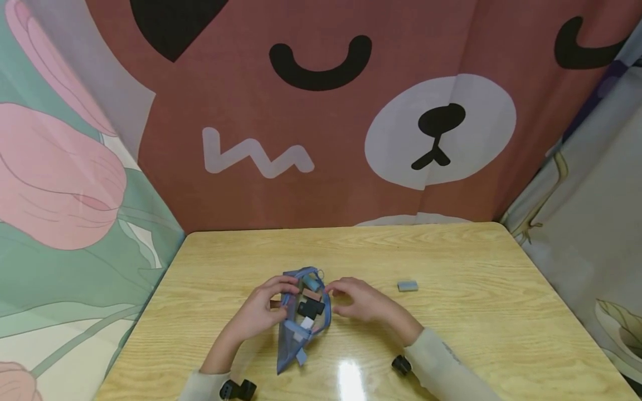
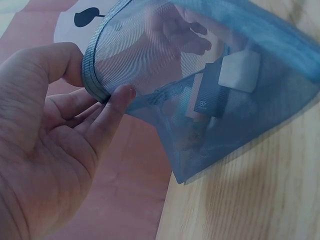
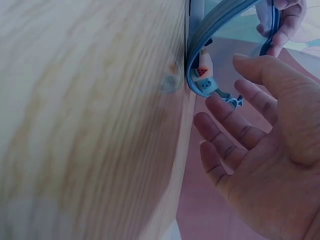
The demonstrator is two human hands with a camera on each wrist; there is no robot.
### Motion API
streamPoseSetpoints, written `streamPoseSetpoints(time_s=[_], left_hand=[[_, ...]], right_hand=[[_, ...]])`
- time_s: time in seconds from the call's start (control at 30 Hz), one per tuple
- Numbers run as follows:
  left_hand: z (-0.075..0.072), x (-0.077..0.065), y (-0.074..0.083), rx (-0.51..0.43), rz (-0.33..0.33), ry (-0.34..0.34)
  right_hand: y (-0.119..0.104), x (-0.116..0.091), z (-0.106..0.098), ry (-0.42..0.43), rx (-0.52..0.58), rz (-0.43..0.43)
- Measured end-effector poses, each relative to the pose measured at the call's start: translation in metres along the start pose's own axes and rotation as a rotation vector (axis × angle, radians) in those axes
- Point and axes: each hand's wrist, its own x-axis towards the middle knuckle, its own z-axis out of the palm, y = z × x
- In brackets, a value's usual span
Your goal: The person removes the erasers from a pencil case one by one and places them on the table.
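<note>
A blue mesh zip pouch (image 1: 286,351) lies on the table with its mouth spread. My left hand (image 1: 258,312) pinches the pouch's zipper edge (image 2: 91,67) between thumb and fingers. At the pouch's other side is my right hand (image 1: 363,301), its fingers (image 3: 232,120) loosely spread and holding nothing. Inside the pouch lie several small eraser-like blocks: a black piece (image 1: 312,308), a white piece (image 2: 240,71), a blue piece (image 1: 311,282) and a brownish one (image 1: 311,295). Mesh partly veils them in the left wrist view.
A small grey-blue block (image 1: 407,285) lies alone on the wooden table (image 1: 466,334), right of the right hand. Behind the table hangs a printed curtain (image 1: 331,195), with more curtains at both sides. Black wrist cameras (image 1: 401,365) sit on both wrists.
</note>
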Motion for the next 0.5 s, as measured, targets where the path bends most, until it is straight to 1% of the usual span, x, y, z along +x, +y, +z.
streamPoseSetpoints(time_s=[0.2,0.37,0.5], left_hand=[[0.001,0.0,-0.002,0.004,0.009,0.006],[0.003,-0.001,-0.002,0.022,0.007,0.008],[0.004,-0.001,0.0,0.026,-0.008,0.008]], right_hand=[[-0.002,0.005,0.003,-0.008,0.0,-0.038],[-0.006,0.008,0.005,-0.014,-0.035,-0.066],[-0.008,0.011,0.007,-0.026,-0.055,-0.061]])
